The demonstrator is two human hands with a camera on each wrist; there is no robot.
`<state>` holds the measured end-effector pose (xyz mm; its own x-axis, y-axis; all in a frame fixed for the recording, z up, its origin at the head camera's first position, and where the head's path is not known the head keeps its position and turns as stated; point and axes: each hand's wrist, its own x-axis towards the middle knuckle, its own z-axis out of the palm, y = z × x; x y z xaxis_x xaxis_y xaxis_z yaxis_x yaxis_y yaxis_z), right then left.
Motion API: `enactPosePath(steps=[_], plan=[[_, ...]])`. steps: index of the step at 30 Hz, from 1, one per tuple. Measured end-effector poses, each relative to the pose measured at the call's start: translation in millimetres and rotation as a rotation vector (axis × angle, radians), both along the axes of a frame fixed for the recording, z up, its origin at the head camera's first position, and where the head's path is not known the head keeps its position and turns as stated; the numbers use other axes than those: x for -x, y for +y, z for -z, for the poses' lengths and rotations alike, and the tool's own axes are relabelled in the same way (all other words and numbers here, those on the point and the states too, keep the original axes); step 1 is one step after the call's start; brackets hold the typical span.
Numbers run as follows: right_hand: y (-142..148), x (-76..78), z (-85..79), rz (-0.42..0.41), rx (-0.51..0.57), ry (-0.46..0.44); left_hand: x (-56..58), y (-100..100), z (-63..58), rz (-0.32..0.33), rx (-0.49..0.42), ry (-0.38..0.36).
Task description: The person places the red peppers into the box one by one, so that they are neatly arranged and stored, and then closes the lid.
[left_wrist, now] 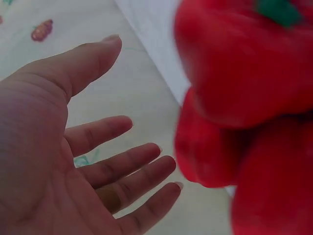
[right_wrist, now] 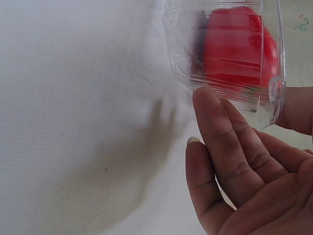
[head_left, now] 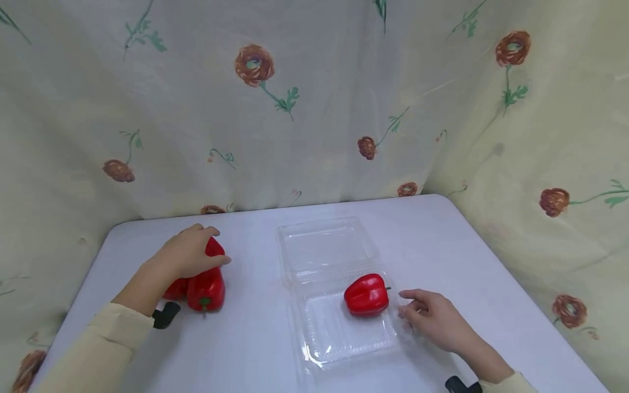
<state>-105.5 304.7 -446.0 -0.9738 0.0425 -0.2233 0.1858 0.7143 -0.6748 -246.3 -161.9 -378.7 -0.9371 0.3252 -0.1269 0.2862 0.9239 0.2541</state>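
Tabletop strip (head_left: 257, 311) between hands: left (head_left: 189, 254) near peppers (head_left: 208, 288), right (head_left: 434, 322) beside container edge (head_left: 393, 326).

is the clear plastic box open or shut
Open. The clear plastic box lies spread on the table, its far half folded back, the red pepper in the near half uncovered.
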Motion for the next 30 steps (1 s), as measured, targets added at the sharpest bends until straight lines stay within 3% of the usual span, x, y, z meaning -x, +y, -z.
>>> enactPosePath(steps=[4, 8, 20, 30], plan=[[1.6, -0.2, 0.7, -0.006, 0.014, 0.007, -4.5, -10.7, 11.8, -0.016, 0.012, 0.021], [1.5, -0.5, 1.0, -0.008, 0.016, 0.011, -11.1, -11.3, 16.3, -0.034, 0.016, 0.049], [0.0, -0.3, 1.0, -0.005, 0.016, 0.013, -35.3, 12.5, 21.5, -0.124, 0.078, 0.009], [1.6, -0.8, 1.8, 0.012, 0.017, -0.001, -38.1, 27.3, 27.4, -0.187, 0.089, -0.044]])
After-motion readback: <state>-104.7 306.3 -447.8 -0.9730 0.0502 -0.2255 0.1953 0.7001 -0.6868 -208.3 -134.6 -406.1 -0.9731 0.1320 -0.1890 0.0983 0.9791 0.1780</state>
